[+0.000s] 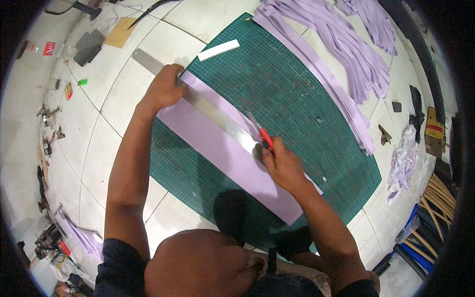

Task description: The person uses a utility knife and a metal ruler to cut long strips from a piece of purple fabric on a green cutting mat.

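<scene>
A strip of lilac fabric [213,153] lies slantwise across the green cutting mat [307,119]. On it rests a long metal ruler [215,116], its far end sticking out past the mat. My left hand [168,88] grips the ruler near that far end, fingers curled at its edge. My right hand [286,166] is closed round a red-handled utility knife [266,139], whose blade points away over the fabric's right side beside the ruler. The thumb of that hand is by a dark spot at the ruler's near part; whether it touches cannot be made out.
Cut lilac strips [321,44] are piled at the far right, some overlapping the mat. A white bar [218,50] lies at the mat's far left edge. Brown paper [120,32] and dark squares [89,47] lie on the tiles. Wooden rods [435,208] and clear plastic [402,158] are at right.
</scene>
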Motion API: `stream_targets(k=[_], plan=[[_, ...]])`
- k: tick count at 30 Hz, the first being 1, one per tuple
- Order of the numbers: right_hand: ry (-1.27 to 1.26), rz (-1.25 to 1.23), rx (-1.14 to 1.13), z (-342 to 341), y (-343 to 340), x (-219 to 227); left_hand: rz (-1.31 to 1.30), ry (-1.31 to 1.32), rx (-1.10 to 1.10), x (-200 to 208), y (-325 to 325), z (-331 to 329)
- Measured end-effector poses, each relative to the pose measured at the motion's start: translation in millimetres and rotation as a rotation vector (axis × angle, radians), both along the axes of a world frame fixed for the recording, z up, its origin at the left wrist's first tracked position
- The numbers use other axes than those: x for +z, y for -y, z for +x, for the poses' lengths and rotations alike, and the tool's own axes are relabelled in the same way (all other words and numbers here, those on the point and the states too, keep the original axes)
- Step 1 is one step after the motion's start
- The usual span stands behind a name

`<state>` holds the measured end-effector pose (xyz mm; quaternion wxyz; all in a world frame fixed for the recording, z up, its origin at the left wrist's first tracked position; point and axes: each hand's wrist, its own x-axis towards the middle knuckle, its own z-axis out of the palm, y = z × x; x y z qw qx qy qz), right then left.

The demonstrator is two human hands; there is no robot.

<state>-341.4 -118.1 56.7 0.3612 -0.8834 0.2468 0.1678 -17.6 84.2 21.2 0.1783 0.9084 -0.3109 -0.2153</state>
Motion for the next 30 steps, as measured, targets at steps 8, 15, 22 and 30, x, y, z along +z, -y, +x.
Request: stream_targets(k=[8, 15, 22, 30], plan=[[0.177, -0.079, 0.269, 99.5, -39.4, -20.1, -0.006, 0.116, -0.267, 2.9, -8.4, 6.3], [0.162, -0.096, 0.320, 168.8, -59.9, -28.9, 0.043, 0.011, -0.257, 4.9, -3.2, 21.1], [0.223, -0.125, 0.323, 184.2, -61.7, -42.6, 0.083, -0.012, -0.208, 7.7, 0.6, 19.3], [0.111, -0.040, 0.297, 198.1, -61.8, -18.4, 0.067, -0.006, -0.186, 9.3, 1.5, 17.2]])
